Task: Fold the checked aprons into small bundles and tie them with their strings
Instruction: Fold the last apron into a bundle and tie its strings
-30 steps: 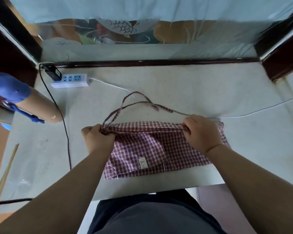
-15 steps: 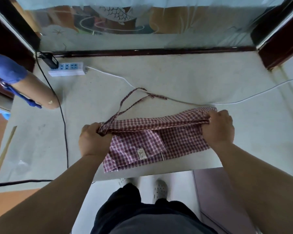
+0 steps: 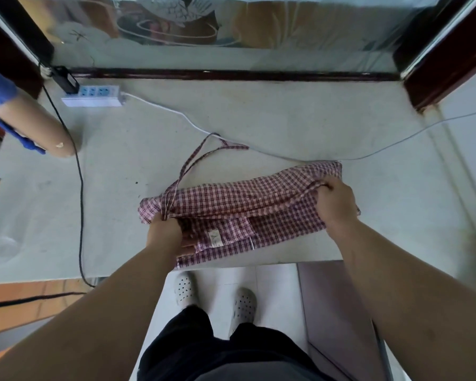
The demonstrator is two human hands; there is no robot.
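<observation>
The checked apron (image 3: 245, 204), red and white, lies across the tabletop (image 3: 286, 127) at the centre of the frame. Its lower edge lies along the tabletop's near edge. It is folded lengthwise into a long band, with a small white label (image 3: 214, 237) showing on the lower layer. Its strings (image 3: 193, 158) run from the left end of the band up toward the middle of the frame, where they end in a loose loop beside a white cable (image 3: 176, 112).

The left hand (image 3: 165, 235) grips the bunched left end where the strings come out, fingers curled round the cloth. The right hand (image 3: 334, 202) pinches a gathered ridge of fabric at the right end, fingers closed on it.

Compared with half a second ago, the upper layer is no longer a narrow rolled strip along the top. It now spreads wider and covers more of the lower layer, and the right hand sits further in from the apron's right edge.

A power strip (image 3: 94, 96) lies at the upper left.
</observation>
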